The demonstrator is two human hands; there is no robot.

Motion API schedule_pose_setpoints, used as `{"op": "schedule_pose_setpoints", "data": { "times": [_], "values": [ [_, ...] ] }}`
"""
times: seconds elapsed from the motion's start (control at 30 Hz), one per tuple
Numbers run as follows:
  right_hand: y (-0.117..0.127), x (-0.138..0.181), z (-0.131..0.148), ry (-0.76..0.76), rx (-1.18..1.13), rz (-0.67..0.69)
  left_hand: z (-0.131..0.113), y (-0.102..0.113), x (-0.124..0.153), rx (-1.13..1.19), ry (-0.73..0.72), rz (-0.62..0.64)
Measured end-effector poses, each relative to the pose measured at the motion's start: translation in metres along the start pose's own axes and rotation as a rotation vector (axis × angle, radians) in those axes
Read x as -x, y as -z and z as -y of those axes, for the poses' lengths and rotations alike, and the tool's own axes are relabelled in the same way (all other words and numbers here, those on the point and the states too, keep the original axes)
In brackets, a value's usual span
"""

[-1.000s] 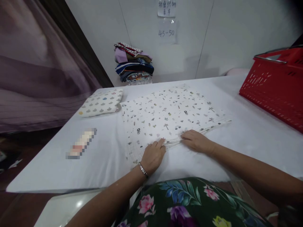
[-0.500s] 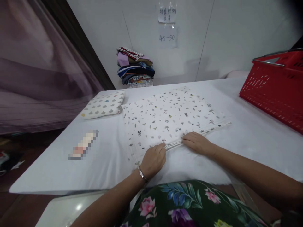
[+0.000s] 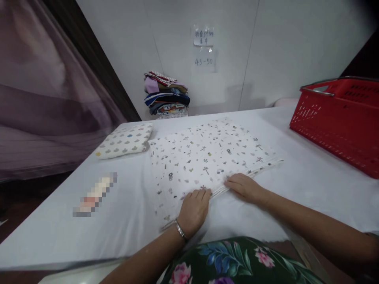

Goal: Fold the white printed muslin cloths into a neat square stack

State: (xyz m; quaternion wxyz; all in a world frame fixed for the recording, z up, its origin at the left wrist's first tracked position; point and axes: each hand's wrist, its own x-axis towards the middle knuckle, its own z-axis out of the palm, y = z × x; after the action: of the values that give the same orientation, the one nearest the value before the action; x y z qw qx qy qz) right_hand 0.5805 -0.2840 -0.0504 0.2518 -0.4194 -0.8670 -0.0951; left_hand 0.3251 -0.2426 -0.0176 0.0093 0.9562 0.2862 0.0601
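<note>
Cloth [image 3: 204,154], layered and spread on counter [image 3: 127,205] — near edge pinched in left hand [image 3: 194,209] and right hand [image 3: 245,187]; probably light, soft, quick to crease — best gripped through all layers.

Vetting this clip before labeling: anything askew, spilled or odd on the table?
Yes: a pixelated patch on the left of the table hides whatever lies there. The spread patterned cloth sits askew, its near edge slanting against the table's front edge. No spill or damage visible.
</note>
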Motion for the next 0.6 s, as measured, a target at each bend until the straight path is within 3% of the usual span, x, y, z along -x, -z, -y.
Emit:
{"op": "schedule_pose_setpoints", "data": {
  "times": [0.13,0.33,0.47,0.6],
  "values": [
    [0.005,-0.003,-0.004,-0.002,-0.020,-0.001,-0.003,-0.007,-0.007,-0.051,0.000,-0.051],
    [0.010,-0.011,-0.001,-0.027,0.043,0.138,-0.007,-0.013,-0.024,-0.135,-0.048,-0.122],
    [0.010,-0.009,-0.001,-0.058,0.091,0.152,-0.007,-0.012,-0.035,-0.125,-0.045,-0.075],
    [0.016,0.002,-0.014,-0.197,0.191,0.156,-0.002,0.002,-0.039,-0.051,0.012,0.017]
  ]
}}
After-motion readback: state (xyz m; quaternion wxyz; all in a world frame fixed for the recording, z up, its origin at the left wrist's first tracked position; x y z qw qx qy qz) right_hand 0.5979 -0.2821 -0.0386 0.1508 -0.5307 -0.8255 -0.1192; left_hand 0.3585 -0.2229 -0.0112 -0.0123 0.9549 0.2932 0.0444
